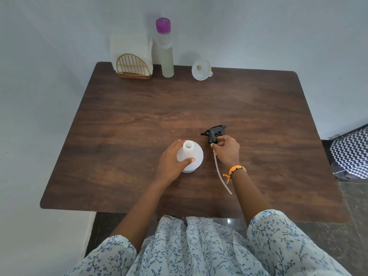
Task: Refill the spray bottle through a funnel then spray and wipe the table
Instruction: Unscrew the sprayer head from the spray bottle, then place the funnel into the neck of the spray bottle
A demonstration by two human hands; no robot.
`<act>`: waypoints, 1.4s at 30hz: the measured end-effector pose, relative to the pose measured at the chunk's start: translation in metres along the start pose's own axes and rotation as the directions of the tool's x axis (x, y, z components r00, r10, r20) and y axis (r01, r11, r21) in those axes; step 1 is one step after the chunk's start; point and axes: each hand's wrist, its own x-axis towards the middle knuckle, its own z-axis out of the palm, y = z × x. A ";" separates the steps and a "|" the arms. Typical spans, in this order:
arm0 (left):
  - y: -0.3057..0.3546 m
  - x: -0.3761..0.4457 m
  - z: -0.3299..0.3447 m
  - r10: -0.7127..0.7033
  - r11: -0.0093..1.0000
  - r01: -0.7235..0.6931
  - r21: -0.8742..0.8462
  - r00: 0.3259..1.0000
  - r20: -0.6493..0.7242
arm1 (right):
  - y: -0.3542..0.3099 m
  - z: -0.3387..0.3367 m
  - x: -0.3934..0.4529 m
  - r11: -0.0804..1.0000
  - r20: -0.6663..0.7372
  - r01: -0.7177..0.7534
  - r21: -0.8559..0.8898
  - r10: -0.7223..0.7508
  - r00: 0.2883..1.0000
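Now left hand [171, 156] grips the translucent white spray bottle [192, 155], its round neck uncapped; at three o'clock, right hand [227, 150] pinches the black trigger head [214, 132], clear tube [220, 174] trailing.

- White plastic spray bottle [192, 156] stands at frame centre on the dark wooden surface [139, 116].
- Black trigger sprayer head [214, 133] lies just right of it.
- Along the upper edge, left to right: gold wire napkin holder [132, 67], tall purple-capped bottle [166, 48], white plastic funnel [201, 69].

table [139, 116]: dark wood-grain, matt | spray bottle [196, 156]: translucent white plastic | trigger head [214, 133]: black plastic
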 end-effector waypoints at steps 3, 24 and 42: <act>0.000 0.000 0.000 -0.012 1.000 0.012 -0.004 1.000 0.002 | 0.002 0.004 0.002 1.000 -0.016 -0.012 0.009 0.012 1.000; 0.000 0.001 -0.001 0.007 0.999 -0.008 0.033 0.999 0.037 | 0.011 0.006 0.008 0.999 0.007 -0.042 0.004 0.042 0.999; 0.028 0.051 -0.041 -0.158 0.933 0.114 -0.341 0.982 -0.105 | -0.057 0.006 0.048 0.971 0.056 0.045 0.234 -0.059 0.997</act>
